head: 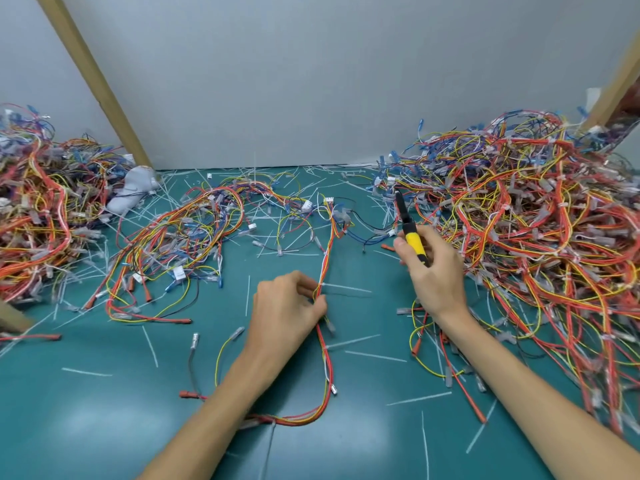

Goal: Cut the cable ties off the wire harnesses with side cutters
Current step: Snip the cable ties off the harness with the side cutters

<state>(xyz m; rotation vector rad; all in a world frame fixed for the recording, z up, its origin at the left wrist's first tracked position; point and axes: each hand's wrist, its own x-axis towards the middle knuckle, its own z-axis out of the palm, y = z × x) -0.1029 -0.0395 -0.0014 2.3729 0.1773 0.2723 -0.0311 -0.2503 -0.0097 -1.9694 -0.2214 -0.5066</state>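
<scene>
A wire harness [325, 362] of red, orange and yellow wires lies down the middle of the green mat, from a white connector at the back to a loop near me. My left hand [287, 310] pinches this harness about halfway along, fingers closed on the wires. My right hand [433, 271] holds the side cutters [408, 230] by their yellow and black handles, the dark jaws pointing up and away, a hand's width to the right of the harness. Whether a cable tie sits at the pinched spot is hidden by my fingers.
A big heap of harnesses [540, 244] fills the right side, and another heap [41, 216] the left. A looser bundle [194, 230] lies left of centre. Cut white cable ties [375, 356] litter the green mat [104, 427]. A grey wall [311, 81] closes the back.
</scene>
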